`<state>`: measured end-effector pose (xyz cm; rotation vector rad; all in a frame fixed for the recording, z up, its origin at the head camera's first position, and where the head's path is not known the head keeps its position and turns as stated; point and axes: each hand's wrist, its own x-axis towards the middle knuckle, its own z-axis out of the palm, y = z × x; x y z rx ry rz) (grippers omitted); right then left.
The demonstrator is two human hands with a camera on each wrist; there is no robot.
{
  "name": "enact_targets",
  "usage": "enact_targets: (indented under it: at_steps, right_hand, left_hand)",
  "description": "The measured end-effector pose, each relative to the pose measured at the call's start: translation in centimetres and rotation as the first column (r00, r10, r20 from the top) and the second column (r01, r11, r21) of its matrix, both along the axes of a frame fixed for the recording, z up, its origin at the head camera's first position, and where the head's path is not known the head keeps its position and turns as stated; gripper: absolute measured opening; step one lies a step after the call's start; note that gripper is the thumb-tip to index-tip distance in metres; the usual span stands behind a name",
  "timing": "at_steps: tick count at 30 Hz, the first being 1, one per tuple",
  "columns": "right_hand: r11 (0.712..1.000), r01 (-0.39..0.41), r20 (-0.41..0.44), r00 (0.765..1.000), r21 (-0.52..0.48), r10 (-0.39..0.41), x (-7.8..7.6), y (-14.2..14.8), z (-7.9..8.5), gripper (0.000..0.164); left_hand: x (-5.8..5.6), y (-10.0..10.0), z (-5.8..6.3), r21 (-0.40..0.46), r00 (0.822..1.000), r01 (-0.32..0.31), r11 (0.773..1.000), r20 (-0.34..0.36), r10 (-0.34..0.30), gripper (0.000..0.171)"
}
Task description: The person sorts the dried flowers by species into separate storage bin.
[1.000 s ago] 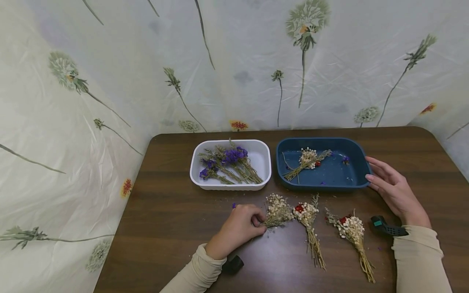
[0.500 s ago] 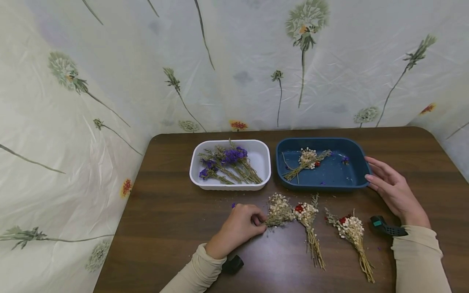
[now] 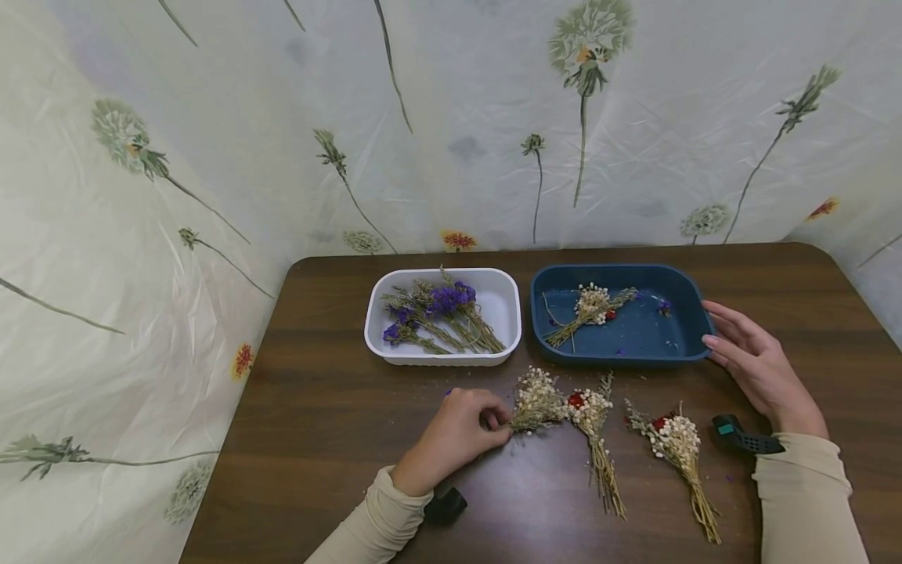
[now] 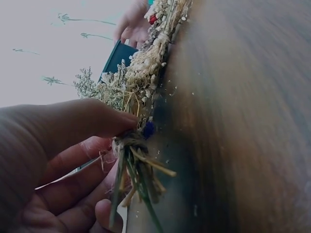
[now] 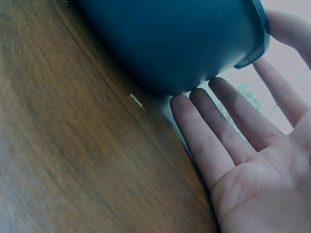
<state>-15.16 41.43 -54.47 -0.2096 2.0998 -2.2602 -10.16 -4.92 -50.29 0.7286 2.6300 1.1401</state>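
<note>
My left hand [image 3: 461,431] pinches the tied stems of a small dried flower bouquet [image 3: 537,399] just above the table. In the left wrist view, the thumb presses on the binding and the cut stem ends [image 4: 141,179] stick out below it. White blossoms and grey-green sprigs point away to the right. At the right, my right hand [image 3: 764,364] has its fingers extended against the end of the blue tray [image 3: 634,358]. The right wrist view shows the fingertips [image 5: 181,102] right at the tray's outer wall, with the thumb up by its rim.
A white tray [image 3: 437,361] holds purple dried flowers [image 3: 451,299]. Another white-flowered bouquet [image 3: 592,304] lies in the blue tray. Two bouquets with red blooms, a middle one [image 3: 597,446] and a right one [image 3: 683,454], lie on the brown table [image 3: 317,439]. A patterned curtain [image 3: 458,157] hangs behind.
The left hand has shifted slightly away from the body, and the bouquet's flower heads have moved slightly up and right. The right hand and both trays have stayed in place.
</note>
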Motion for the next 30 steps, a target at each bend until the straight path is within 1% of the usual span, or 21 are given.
enact_targets:
  at_steps: [7, 11, 17, 25, 30]
  right_hand:
    - [1.0, -0.002, -0.002, 1.0, -0.003, 0.002, 0.1, 0.1, 0.1, 0.058]
    - [1.0, -0.006, 0.0, 1.0, -0.001, 0.006, 0.0, 0.1, 0.1, 0.058]
    - [1.0, -0.002, -0.003, 1.0, -0.001, 0.002, 0.0, 0.1, 0.1, 0.058]
    - [1.0, 0.001, -0.005, 1.0, -0.009, -0.001, 0.0, 0.1, -0.1, 0.058]
    - [1.0, 0.01, 0.002, 1.0, -0.009, -0.01, -0.1, 0.0, -0.1, 0.058]
  left_hand:
    - [-0.1, 0.0, 0.5, 0.008, 1.0, 0.019, 1.0, -0.013, -0.019, 0.008]
    - [-0.2, -0.4, 1.0, 0.017, 1.0, 0.009, 1.0, -0.013, -0.009, 0.009]
    - [-0.5, -0.8, 1.3, 0.033, 0.999, 0.008, 0.999, -0.051, -0.006, 0.01]
    - [-0.9, -0.4, 1.7, 0.065, 0.996, 0.034, 0.997, -0.082, -0.028, 0.01]
    - [-1.2, -0.1, 2.0, 0.077, 0.996, 0.031, 0.997, -0.082, -0.025, 0.01]
